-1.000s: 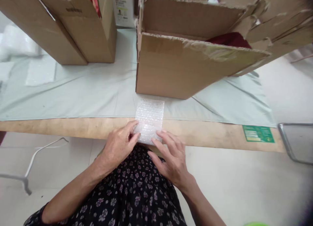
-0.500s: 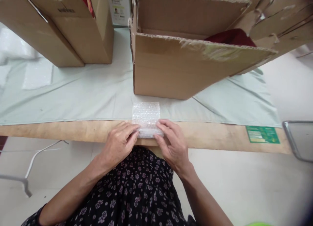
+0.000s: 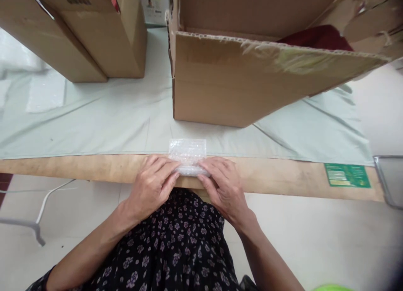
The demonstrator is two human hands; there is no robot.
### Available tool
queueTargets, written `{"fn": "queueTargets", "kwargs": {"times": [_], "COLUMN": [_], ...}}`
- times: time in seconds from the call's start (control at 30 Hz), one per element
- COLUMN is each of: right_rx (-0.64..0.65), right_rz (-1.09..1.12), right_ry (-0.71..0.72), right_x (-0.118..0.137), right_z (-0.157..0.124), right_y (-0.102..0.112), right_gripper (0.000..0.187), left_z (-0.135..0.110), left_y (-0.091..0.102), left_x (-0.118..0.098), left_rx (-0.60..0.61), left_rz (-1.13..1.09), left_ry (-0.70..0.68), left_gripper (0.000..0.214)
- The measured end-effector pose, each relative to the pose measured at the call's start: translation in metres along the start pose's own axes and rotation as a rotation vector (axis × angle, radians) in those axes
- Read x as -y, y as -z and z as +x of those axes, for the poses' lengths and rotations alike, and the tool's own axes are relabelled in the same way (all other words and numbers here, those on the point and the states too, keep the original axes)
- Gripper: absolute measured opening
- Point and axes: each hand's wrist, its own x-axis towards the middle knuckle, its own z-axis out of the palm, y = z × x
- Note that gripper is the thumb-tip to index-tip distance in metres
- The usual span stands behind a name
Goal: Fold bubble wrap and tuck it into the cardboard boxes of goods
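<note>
A small sheet of clear bubble wrap [image 3: 188,150] lies across the near edge of the table, half on the pale green cloth [image 3: 103,123] and half on the bare wood. Its near end is rolled up into a thick fold. My left hand [image 3: 153,185] pinches the left end of that roll with curled fingers. My right hand [image 3: 223,184] presses and grips the right end the same way. What the roll encloses is hidden.
A large open cardboard box [image 3: 239,83] with a dark red item inside stands just behind the wrap. Two more boxes [image 3: 85,35] stand at the back left. A green label [image 3: 347,175] sticks to the wooden edge at right, beside a metal tray [image 3: 388,179].
The flat bubble wrap has been rolled away from me from its near end, so the visible sheet is shorter. Both hands moved forward and closed onto the roll.
</note>
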Motion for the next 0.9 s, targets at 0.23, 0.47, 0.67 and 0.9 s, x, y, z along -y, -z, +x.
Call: {"fn": "queueTargets", "kwargs": {"times": [0.23,0.47,0.67,0.9], "right_rx": [0.026,-0.012,-0.025,-0.067], "right_rz": [-0.200,0.279,0.420,0.509], "right_ry": [0.055,-0.117,-0.315,-0.182], "right_x": [-0.005,0.004,-0.002,-0.027], "right_z": [0.011,0.016,0.000,0.021], "right_y": [-0.008,-0.007,0.014,0.091], "right_gripper": [0.018,0.019,0.054,0.014], "left_z": [0.008,-0.001,0.020,0.074], "left_y": [-0.008,-0.002,-0.011,0.014], "left_x": [0.005,-0.018,-0.026,-0.024], "left_rx": [-0.145,-0.115,-0.006,-0.256], "left_rz": [0.015,-0.812,-1.000,-0.392], "left_ry": [0.199,0.858,0.619,-0.004], "left_gripper": [0.027,0.061,0.029,0.059]}}
